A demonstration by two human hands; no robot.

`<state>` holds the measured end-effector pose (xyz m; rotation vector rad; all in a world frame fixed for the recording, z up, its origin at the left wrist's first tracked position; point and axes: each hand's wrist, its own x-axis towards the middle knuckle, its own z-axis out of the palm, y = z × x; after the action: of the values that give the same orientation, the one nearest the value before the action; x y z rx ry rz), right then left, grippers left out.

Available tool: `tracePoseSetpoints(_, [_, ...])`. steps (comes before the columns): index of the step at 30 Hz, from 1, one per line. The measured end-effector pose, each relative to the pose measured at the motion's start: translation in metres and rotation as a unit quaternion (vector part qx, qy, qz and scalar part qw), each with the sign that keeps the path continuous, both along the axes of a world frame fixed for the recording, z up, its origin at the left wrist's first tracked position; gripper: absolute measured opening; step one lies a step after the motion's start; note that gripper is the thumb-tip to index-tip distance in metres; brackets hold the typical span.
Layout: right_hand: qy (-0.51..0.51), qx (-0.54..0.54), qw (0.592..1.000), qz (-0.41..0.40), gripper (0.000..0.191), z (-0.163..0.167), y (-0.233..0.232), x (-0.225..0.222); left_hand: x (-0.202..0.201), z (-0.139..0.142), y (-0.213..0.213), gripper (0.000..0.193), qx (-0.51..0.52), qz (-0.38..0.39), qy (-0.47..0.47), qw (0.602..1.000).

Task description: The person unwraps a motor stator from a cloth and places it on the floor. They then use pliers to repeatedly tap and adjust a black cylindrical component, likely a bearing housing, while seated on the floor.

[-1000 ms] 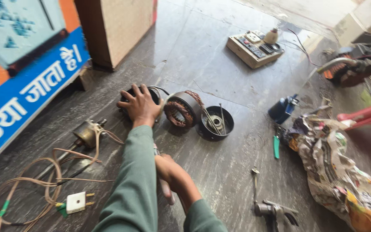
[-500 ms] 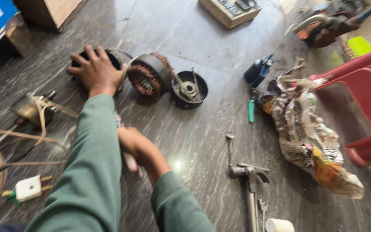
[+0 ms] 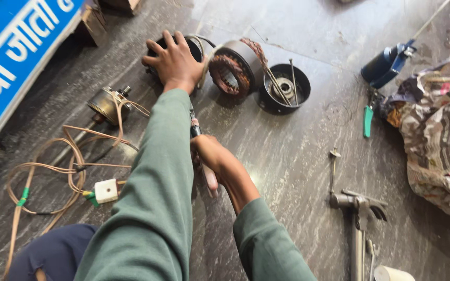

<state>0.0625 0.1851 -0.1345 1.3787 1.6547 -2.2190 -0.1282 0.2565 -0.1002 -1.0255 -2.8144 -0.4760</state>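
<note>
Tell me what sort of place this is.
Probably a small repair workshop for electric motors, with the work done on a stone floor. A copper-wound stator, an open black motor housing and a claw hammer lie about.

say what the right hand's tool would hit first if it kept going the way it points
Most likely the black motor part under the left hand. The tool in the right hand points up the floor toward it, passing behind the left sleeve, so depth and tip are unclear.
</note>
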Motion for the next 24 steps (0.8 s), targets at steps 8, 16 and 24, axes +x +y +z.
tracePoseSetpoints(8, [0.008, 0.006, 1.0, -0.009, 0.012, 0.014, -0.013, 0.0, 0.005, 0.017, -0.006, 0.098, -0.027, -0.003, -0.046, 0.999])
tracePoseSetpoints(16, [0.048, 0.002, 0.999, -0.011, 0.014, 0.015, -0.014, -0.001, 0.004, 0.016, -0.006, 0.093, -0.022, -0.001, -0.05, 0.999])
tracePoseSetpoints(24, [0.005, 0.019, 1.0, -0.024, 0.015, 0.022, -0.018, 0.003, 0.006, 0.016, -0.006, 0.096, -0.028, 0.002, -0.048, 0.998])
